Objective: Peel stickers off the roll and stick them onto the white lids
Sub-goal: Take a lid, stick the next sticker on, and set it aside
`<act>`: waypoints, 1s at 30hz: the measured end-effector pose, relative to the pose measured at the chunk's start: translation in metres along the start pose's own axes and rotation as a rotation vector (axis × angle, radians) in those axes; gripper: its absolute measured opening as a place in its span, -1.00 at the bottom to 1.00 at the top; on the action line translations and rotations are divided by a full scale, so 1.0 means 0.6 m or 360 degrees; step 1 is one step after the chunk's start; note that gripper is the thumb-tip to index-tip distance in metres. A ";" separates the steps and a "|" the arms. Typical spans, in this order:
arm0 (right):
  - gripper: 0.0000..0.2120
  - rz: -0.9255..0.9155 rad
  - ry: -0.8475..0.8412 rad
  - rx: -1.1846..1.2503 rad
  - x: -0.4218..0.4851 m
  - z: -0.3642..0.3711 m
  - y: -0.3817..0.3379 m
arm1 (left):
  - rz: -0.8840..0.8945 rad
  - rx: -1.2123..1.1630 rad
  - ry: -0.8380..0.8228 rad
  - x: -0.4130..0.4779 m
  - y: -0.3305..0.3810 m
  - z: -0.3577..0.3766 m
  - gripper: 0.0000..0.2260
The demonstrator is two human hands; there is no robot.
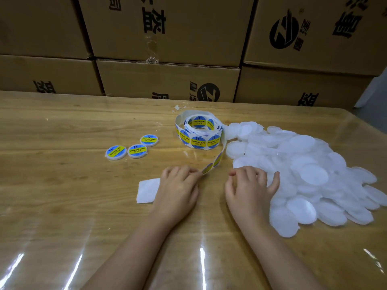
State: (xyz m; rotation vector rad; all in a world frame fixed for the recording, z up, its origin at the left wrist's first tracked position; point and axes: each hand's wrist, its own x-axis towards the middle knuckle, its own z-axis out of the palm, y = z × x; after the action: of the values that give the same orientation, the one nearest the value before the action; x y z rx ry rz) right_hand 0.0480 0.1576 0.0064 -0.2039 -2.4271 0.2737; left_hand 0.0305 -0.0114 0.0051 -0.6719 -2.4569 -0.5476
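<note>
A roll of blue-and-yellow stickers stands on the wooden table, and its loose strip trails toward me. My left hand pinches the end of that strip at its fingertips. A piece of white backing paper lies partly under the same hand. My right hand hovers with loosely curled fingers at the near-left edge of a big heap of white lids, its little finger touching the lids and nothing held. Three lids that carry stickers lie to the left of the roll.
Stacked cardboard boxes form a wall along the far edge of the table. A clear plastic sheet covers the tabletop. A torn scrap of tape lies behind the roll.
</note>
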 end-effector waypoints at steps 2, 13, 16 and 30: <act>-0.92 -0.0060 0.0051 -0.0077 0.003 -0.004 0.004 | -0.0044 -0.0013 0.0072 0.002 -0.002 0.001 -0.75; -0.85 0.0209 -0.0266 -0.0230 0.011 -0.008 0.037 | 0.0311 -0.0421 -0.0078 -0.006 0.023 -0.009 -0.84; -0.88 0.0149 -0.0177 -0.0156 0.012 -0.004 0.039 | 0.0010 -0.0606 -0.0480 -0.010 0.021 -0.004 -0.83; -0.84 0.0116 -0.0042 -0.0114 0.011 -0.006 0.031 | -0.0272 -0.0754 -0.0645 -0.001 0.013 0.004 -0.80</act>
State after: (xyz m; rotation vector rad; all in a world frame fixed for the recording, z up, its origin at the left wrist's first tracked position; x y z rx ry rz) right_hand 0.0468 0.1778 0.0087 -0.3232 -2.4607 0.2233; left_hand 0.0345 -0.0043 0.0047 -0.8243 -2.8004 -1.1868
